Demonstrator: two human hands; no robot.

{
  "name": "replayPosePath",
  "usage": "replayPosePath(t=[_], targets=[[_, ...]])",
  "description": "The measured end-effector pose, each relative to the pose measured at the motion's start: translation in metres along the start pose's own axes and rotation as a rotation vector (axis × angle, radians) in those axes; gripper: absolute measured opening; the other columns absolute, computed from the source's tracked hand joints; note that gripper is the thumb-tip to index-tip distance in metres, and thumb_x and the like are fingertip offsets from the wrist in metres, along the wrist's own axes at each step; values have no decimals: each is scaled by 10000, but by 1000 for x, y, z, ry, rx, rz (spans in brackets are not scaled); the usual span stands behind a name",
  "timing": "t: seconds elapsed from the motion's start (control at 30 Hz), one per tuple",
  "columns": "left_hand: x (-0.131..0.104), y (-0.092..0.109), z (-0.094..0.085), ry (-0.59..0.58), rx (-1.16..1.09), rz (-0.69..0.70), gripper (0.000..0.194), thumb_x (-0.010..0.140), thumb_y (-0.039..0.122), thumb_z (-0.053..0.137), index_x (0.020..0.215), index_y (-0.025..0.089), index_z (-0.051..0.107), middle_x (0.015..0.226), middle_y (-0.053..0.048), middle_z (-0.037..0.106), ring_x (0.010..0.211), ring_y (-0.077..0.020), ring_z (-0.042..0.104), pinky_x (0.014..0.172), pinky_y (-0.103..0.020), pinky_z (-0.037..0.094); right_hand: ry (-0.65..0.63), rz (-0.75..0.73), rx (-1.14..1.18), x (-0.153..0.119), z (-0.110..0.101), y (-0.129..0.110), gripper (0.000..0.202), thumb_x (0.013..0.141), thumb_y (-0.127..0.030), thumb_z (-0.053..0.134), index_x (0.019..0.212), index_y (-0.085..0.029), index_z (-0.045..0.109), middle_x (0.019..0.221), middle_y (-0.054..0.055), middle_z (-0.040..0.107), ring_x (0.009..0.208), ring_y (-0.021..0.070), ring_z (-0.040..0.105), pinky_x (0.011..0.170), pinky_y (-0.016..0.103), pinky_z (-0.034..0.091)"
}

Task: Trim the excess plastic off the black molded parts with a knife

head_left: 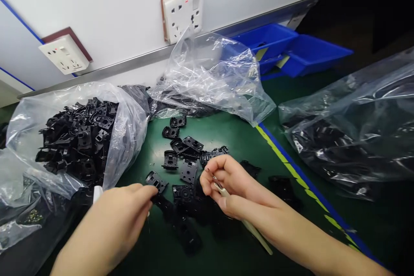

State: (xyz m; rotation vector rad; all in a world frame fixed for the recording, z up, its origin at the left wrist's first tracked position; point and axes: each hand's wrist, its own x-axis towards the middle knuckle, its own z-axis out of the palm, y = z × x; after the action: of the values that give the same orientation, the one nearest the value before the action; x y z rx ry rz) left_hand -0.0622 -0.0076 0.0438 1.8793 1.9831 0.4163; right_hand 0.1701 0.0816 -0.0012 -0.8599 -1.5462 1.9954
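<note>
Foremost in view: left hand [113, 215], fingers bent and nearly closed at the near edge of one black part [156, 182], firm hold not determinable; right hand [234, 185] curled round one pale-handled tool [256, 236]. Counted: two wall sockets [184, 10]; loose black pieces [170, 159] too overlapped to number. Visible between pieces and blue tape line [293, 161]: green tabletop [239, 141].

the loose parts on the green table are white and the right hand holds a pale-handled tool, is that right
The colour is wrong: the head view shows that the loose parts are black. They do lie on the green table, and the right hand does hold a pale-handled tool.
</note>
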Motion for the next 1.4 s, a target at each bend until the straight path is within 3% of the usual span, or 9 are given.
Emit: replayPosePath(t=[0.1,0.27,0.43,0.53,0.63,0.73,0.83,1.07,1.4], targets=[[19,13,28,-243,395,-45,470,881,40,346,1220,223,616,1039,-123,650,707,-243,691,618,-322,515,-20,3,0,0,-2,3,86,904,-172,441,960,-238,437,926,13,492,665,115,425,553,219,395],[33,0,36,-274,395,-26,481,837,5,389,1204,215,619,1193,-141,568,793,-258,683,647,-340,516,-81,-60,95,0,0,2,106,913,-243,542,981,-215,465,957,40,529,787,140,517,620,248,456],[25,-7,29,-164,230,13,338,905,197,483,1239,182,536,1226,-119,563,996,-265,628,829,-374,513,-53,-65,104,-3,1,-3,178,924,-187,507,1077,-222,423,945,45,585,801,139,591,636,251,494],[15,-4,26,-148,-288,8,438,891,316,593,1316,274,495,1178,-60,625,1047,-210,620,865,-282,506,-42,-149,29,-4,2,-6,188,913,-108,484,1066,-217,467,968,46,618,883,141,632,737,261,532],[10,-2,28,-209,-1033,-34,374,775,341,754,1134,307,656,1037,-55,714,952,-221,671,784,-263,536,-42,-216,-33,-5,4,-9,225,881,-42,469,1022,-202,540,987,44,641,963,152,653,831,264,542],[11,-1,34,-158,-1276,5,377,654,305,855,1002,284,712,1050,-69,717,975,-230,662,777,-252,534,16,-292,-134,-7,5,-10,252,820,-9,475,951,-198,577,879,22,647,830,144,670,715,222,558],[12,3,43,-58,-1334,-41,402,590,288,892,952,279,716,987,-25,694,891,-166,648,692,-169,514,107,-398,-283,-10,7,-7,174,766,-31,579,823,-194,568,748,-13,596,636,110,592,543,183,485],[4,23,55,171,-1232,-301,416,497,335,925,832,260,689,891,24,677,781,-113,623,660,-136,504,180,-721,-564,-10,10,10,190,804,-237,753,776,-145,589,727,22,584,644,129,527,571,233,421],[2,40,59,323,-1114,-292,393,514,365,916,785,258,652,833,37,666,792,-120,639,661,-151,521,203,-719,-817,-16,5,4,260,925,-339,600,762,-140,637,735,36,573,630,137,504,571,252,413]])
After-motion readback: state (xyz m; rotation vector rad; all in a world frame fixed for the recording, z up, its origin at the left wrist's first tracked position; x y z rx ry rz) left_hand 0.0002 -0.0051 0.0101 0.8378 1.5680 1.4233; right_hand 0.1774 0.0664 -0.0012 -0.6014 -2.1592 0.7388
